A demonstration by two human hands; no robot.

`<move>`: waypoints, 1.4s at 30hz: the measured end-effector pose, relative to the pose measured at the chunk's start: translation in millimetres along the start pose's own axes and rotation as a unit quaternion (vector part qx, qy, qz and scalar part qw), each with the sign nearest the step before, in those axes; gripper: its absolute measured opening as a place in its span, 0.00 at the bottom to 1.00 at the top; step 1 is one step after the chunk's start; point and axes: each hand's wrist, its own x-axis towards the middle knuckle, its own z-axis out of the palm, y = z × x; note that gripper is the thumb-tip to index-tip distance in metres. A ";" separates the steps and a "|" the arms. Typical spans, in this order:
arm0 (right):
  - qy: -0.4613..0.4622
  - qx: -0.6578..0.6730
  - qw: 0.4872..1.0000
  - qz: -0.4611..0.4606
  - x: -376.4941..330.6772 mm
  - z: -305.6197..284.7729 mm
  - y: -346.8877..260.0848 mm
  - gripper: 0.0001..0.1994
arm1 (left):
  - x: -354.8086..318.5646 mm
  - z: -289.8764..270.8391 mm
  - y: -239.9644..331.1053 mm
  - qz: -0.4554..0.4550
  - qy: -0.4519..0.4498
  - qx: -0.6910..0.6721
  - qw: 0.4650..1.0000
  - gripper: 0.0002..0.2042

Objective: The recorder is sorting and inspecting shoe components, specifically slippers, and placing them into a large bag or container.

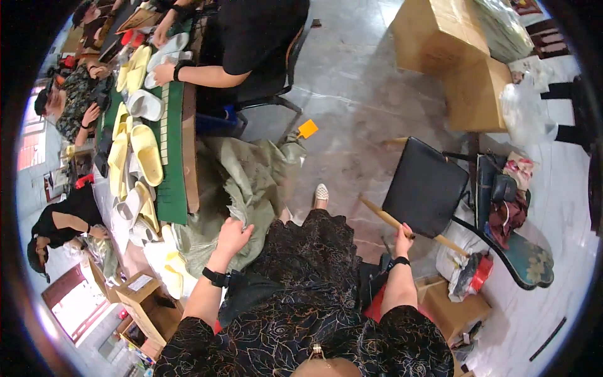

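Note:
My left hand (235, 238) is closed on the gathered upper edge of a large greyish-green woven sack (257, 173), which stands slumped beside the table. Off to my right, my right hand (404, 241) has its fingers curled at the light wooden bar of a chair (426, 187) with a black padded seat. The exact grip of those fingers is small in view, but they appear wrapped round the bar. A white shoe (321, 192) shows on the floor ahead of my skirt.
A green-topped table (173, 166) on the left bears several yellow slippers (146, 155) and white ones. A co-worker's hand (164, 74) touches slippers at its far end. Cardboard boxes (440, 38) stand far right; an orange tag (308, 129) is near the sack. An open carton (147, 301) sits nearer left.

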 end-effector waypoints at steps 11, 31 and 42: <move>-0.106 -0.072 0.986 -0.108 -5.0 144.9 -76.3 0.16 | -9.6 -11.5 -20.6 -0.005 0.022 -0.114 0.993 0.18; -0.366 -0.626 0.648 -0.235 -84.2 256.3 -149.0 0.27 | -17.4 -14.5 -90.2 -0.006 0.097 -0.266 0.959 0.15; -0.402 -0.639 0.654 -0.050 -97.4 107.5 -51.7 0.17 | 8.5 -10.7 -65.3 0.093 0.079 -0.277 0.953 0.16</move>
